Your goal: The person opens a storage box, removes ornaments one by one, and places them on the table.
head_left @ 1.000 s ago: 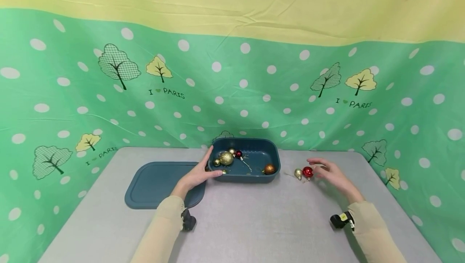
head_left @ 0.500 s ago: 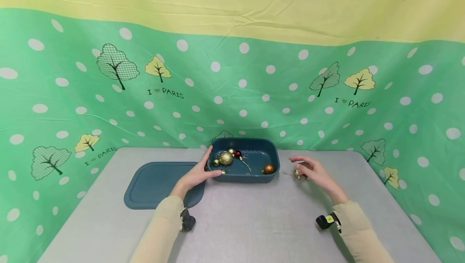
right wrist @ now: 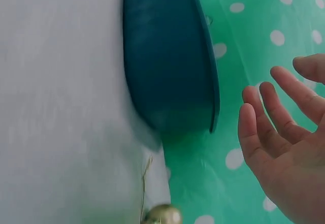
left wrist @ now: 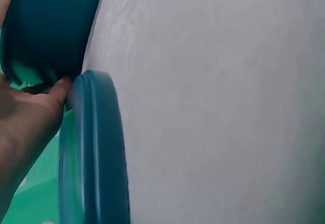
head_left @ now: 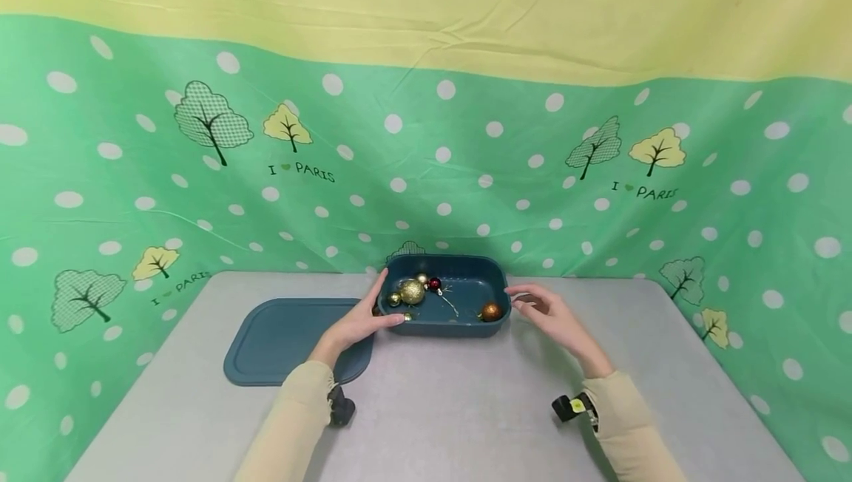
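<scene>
My left hand (head_left: 356, 323) grips the left end of a dark blue storage box (head_left: 459, 329), thumb at the front wall and fingers along the side. Inside the box, gold ball ornaments (head_left: 412, 291) and a small dark red one (head_left: 435, 284) cluster at the left. An orange-brown ball ornament (head_left: 491, 311) lies at the right. My right hand (head_left: 549, 319) is beside the box's right end. The right wrist view shows that hand (right wrist: 289, 142) with loosely bent, spread fingers and nothing in them. Below it there, a gold ornament (right wrist: 165, 214) is partly visible; the red ornament outside the box is hidden.
A flat blue lid (head_left: 286, 341) lies on the grey table (head_left: 452, 408) left of the box, its edge (left wrist: 96, 148) close to my left hand. Behind the table hangs a green dotted curtain (head_left: 373, 171).
My right hand has moved left, from beside the red and gold ornaments, over them, to the box's right end. My left hand and the box stay about where they were.
</scene>
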`<state>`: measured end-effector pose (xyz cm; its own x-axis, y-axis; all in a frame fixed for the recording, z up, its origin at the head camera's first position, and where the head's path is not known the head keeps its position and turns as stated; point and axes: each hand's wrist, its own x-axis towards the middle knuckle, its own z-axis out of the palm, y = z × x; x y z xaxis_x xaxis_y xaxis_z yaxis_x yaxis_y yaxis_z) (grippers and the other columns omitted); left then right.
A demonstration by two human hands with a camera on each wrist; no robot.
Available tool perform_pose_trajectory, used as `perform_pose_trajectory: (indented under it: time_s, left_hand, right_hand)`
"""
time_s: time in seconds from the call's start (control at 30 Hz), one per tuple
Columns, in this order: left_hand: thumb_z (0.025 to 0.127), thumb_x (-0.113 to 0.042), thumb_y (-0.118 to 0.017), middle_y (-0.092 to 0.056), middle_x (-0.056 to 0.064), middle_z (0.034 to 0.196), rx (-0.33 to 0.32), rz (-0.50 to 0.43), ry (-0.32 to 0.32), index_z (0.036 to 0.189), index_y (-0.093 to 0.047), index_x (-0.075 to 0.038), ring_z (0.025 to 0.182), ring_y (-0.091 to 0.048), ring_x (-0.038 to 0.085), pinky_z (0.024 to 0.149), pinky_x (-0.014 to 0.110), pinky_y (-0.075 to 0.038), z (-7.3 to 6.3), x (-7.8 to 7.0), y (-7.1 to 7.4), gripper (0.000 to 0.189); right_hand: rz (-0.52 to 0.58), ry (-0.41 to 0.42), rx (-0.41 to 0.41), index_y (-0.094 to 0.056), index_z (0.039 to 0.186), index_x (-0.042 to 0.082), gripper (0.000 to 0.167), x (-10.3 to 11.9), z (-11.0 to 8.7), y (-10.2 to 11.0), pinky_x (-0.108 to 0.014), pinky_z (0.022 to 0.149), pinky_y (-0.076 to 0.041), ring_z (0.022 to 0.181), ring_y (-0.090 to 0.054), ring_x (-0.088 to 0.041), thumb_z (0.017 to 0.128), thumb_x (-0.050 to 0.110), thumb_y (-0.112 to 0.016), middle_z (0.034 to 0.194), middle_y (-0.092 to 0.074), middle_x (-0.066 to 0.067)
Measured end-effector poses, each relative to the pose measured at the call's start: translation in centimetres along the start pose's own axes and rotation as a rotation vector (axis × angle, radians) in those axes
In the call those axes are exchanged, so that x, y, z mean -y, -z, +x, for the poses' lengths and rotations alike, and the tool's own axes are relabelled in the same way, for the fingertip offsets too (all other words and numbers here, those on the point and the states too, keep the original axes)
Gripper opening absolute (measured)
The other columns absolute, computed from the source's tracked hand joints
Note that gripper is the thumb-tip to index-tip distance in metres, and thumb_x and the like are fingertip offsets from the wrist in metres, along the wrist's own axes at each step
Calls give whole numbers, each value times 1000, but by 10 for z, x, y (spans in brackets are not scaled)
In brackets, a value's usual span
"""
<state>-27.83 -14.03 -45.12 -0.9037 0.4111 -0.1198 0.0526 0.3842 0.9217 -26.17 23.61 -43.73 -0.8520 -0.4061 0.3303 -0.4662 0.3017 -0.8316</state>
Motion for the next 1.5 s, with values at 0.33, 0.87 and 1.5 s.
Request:
perform_pose_trajectory:
  time_s: [0.33,0.87,1.5]
  left_hand:
    - [92,-23,-68,11,13,160,-2,-12,-7,157,5,-21,143,4,41,108,65,-13,-2,-1,0,98]
    - [91,-29,-69,12,11,160,-2,-9,-15,156,7,-21,143,2,40,108,64,-15,1,-2,1,100]
    - [93,-21,-66,11,11,160,-1,-37,-18,156,6,-21,144,2,39,107,64,-18,1,3,1,96]
  right_hand:
    - [54,73,61,-60,120,-7,24,9,21,-40,-27,88,-49,106,-56,-47,97,-2,-54,118,-56,-26]
    - [126,86,155,-58,123,-8,27,25,55,-85,-34,92,-49,109,-57,-41,98,0,-53,119,-57,-21]
    - [59,-57,399,-58,127,-7,33,10,97,-115,-31,88,-49,107,-60,-23,99,10,-53,122,-61,-19]
